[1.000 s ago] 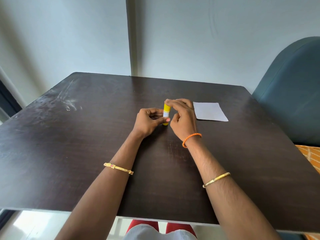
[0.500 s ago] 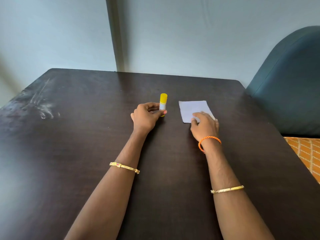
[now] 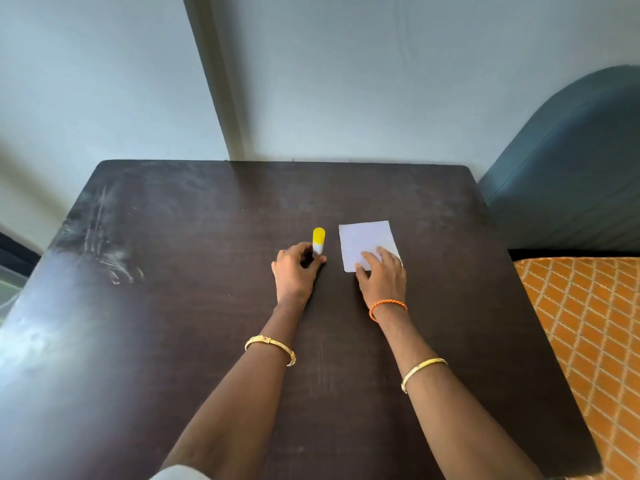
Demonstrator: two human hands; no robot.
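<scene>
Now L hand (image 3: 296, 271) clasps upright glue stick (image 3: 318, 238); R hand (image 3: 382, 276) flat on paper (image 3: 363, 237).

Yellow, white and orange against a dark brown table (image 3: 207, 341).
The glue stick (image 3: 318, 241) has a yellow cap and a white body. The paper (image 3: 363, 241) is plain white with a lilac tinge. The table is blackish brown, streaked with pale scuffs at its left. A braided orange cord (image 3: 388, 308) and gold bangles (image 3: 270, 348) circle the arms. The chair (image 3: 571, 188) is teal, and the cushion (image 3: 588, 323) is orange with a cream diamond lattice. The wall (image 3: 381, 81) is pale grey-blue.
</scene>
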